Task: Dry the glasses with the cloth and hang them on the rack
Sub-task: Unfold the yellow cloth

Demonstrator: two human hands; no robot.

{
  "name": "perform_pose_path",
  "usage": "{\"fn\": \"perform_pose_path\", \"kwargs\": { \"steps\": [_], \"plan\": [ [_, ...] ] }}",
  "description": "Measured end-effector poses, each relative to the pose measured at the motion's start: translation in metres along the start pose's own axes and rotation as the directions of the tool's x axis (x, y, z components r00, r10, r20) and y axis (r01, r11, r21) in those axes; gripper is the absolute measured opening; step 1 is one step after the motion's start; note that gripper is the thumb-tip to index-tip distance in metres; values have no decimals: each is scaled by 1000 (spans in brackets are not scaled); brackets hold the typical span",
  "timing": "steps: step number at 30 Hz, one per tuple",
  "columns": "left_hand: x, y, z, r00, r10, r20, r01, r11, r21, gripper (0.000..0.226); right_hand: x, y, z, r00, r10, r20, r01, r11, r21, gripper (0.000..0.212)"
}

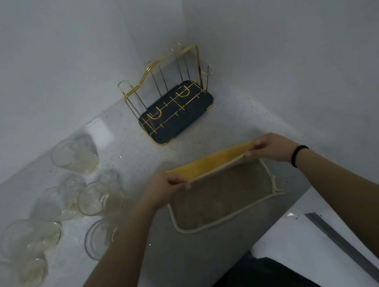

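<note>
Fingers of both hands pinch the cloth [220,196] top edge; no writing visible.

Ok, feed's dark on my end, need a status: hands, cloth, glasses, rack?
Left hand and right hand pinch cloth by its top edge. Glasses on counter, untouched. Rack bare, path clear.
</note>
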State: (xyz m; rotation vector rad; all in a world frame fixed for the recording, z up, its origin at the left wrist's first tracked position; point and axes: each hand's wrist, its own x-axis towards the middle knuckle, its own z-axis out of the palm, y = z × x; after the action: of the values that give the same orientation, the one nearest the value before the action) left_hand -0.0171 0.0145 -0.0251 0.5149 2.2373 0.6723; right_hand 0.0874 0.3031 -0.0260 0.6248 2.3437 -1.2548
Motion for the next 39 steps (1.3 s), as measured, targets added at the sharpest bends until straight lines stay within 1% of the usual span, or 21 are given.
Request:
{"fn": "perform_pose_path", "kwargs": {
  "steps": [2, 4, 8, 9, 12, 14, 16, 17, 18, 20, 21, 22, 24, 25, 27, 29, 30, 31, 34, 36, 39],
  "plan": [
    [-9, -11, 19, 999, -39, 31, 39, 999, 5, 17, -12, 14, 13, 999, 26, 34, -25, 998, -51, 25],
    [-17, -20, 32, 998, -59, 33, 60, 997, -57, 13, -24, 22, 28, 999, 16, 49, -11, 996, -89, 26],
    [-30, -28, 48, 998, -57, 18, 58, 997, -54, 12, -44, 38, 43, 995, -54, -79, 49, 997, -59, 22],
    [-33, -29, 51, 998, -54, 22, 55, 998, -41, 11, -49, 42, 45, 993, -66, -97, 58, 995, -85, 21],
    [-41, -34, 65, 998, -33, 46, 32, 999, 26, 14, -58, 56, 57, 992, -80, -98, 54, 967, -247, 25],
    [-46, -36, 72, 999, -10, 42, 6, 997, 74, 17, -62, 54, 62, 989, -97, -114, 55, 946, -320, 26],
    [-47, -36, 73, 1000, 1, 31, -4, 995, 96, 18, -64, 50, 64, 983, -110, -148, 41, 914, -404, 27],
    [-47, -38, 74, 999, 11, 33, -15, 995, 96, 19, -64, 52, 66, 983, -87, -160, 12, 907, -420, 28],
    [-47, -38, 73, 999, 15, 44, -19, 995, 100, 19, -64, 55, 68, 983, -71, -167, -7, 904, -426, 31],
    [-47, -38, 71, 997, 7, 75, -16, 993, 116, 20, -62, 62, 73, 988, -10, -156, -58, 903, -427, 43],
    [-46, -39, 70, 997, -7, 82, -2, 995, 104, 21, -61, 63, 76, 988, -2, -154, -66, 898, -435, 49],
    [-45, -39, 69, 997, -25, 79, 19, 997, 72, 22, -59, 63, 79, 985, -12, -174, -68, 891, -449, 49],
    [-42, -36, 68, 999, -32, 31, 32, 999, 7, 23, -60, 57, 84, 969, -49, -243, -67, 891, -449, 38],
    [-41, -36, 66, 999, -26, -21, 26, 1000, 7, 24, -59, 53, 86, 961, -64, -269, -62, 899, -433, 34],
    [-38, -34, 64, 983, -8, -186, 20, 998, 60, 25, -56, 44, 92, 949, -91, -301, -41, 913, -405, 32],
    [-31, -35, 59, 934, 34, -355, 14, 991, 130, 29, -45, 33, 98, 942, -140, -305, 9, 919, -394, 31],
    [-25, -37, 57, 918, 45, -394, 25, 985, 171, 32, -38, 26, 102, 944, -160, -290, 32, 916, -399, 33],
    [-19, -38, 54, 917, 28, -397, 59, 977, 206, 37, -31, 18, 106, 950, -173, -258, 56, 913, -405, 35],
    [-4, -40, 48, 936, -91, -341, 185, 949, 256, 45, -10, -1, 118, 954, -231, -189, 145, 913, -382, 40],
    [3, -39, 43, 940, -150, -307, 228, 945, 233, 42, 0, -9, 122, 951, -252, -178, 170, 910, -378, 41],
    [8, -36, 32, 950, -236, -205, 274, 945, 181, 35, 13, -18, 120, 951, -246, -185, 155, 902, -403, 42]
  ]
}}
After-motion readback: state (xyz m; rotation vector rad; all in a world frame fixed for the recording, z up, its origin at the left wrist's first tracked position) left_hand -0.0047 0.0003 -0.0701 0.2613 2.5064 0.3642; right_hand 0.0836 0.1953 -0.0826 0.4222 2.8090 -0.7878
